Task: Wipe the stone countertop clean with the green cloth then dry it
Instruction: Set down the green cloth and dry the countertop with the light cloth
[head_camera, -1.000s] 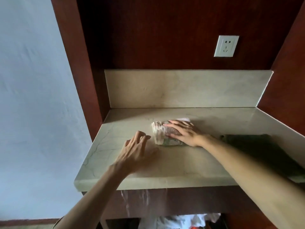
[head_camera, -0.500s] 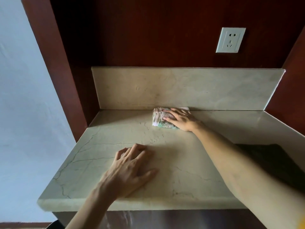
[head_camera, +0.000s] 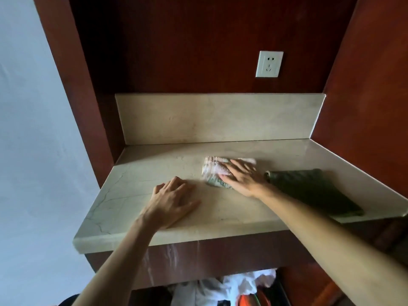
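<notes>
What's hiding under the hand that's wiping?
Under the right hand is a folded, pale cloth with a greenish edge, pressed flat on the stone countertop. The counter beneath the cloth is covered, so unseen.

The right hand point(head_camera: 241, 178) lies flat, fingers spread, on a folded pale cloth point(head_camera: 215, 173) near the middle of the stone surface point(head_camera: 123, 195). The cloth shows a greenish lower edge, though blur makes its pattern hard to tell. The left hand point(head_camera: 173, 200) rests palm down on bare stone nearer the front edge. A dark green cloth point(head_camera: 309, 191) lies flat at the right. A white socket point(head_camera: 269, 64) sits on the red-brown wall above.
</notes>
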